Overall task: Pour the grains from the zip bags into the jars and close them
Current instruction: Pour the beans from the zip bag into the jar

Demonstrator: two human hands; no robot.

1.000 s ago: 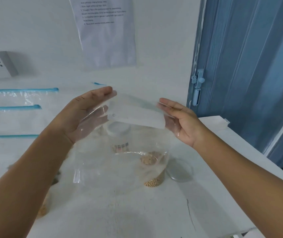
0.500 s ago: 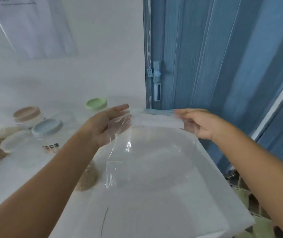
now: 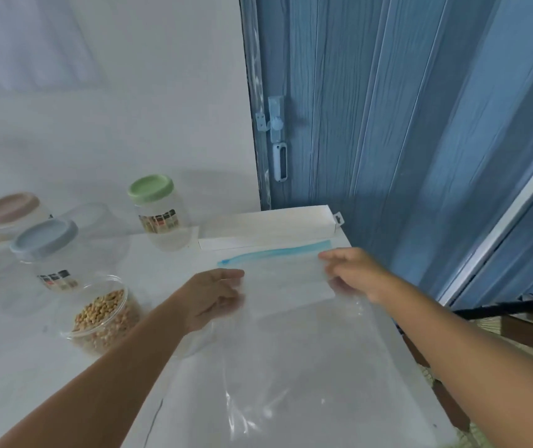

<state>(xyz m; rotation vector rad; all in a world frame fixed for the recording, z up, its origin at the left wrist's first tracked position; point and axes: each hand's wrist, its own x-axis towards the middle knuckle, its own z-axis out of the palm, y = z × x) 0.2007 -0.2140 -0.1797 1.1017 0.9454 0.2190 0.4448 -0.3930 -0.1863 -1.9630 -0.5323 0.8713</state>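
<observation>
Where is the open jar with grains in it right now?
In the head view the open jar of grains stands on the table's lower left, just left of the left forearm and in front of the blue-lidded jar.

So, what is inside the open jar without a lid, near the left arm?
The open jar holds yellowish-brown grains, heaped close to the rim. The grains on top cover what lies deeper, and the left forearm hides the jar's lower right side.
</observation>
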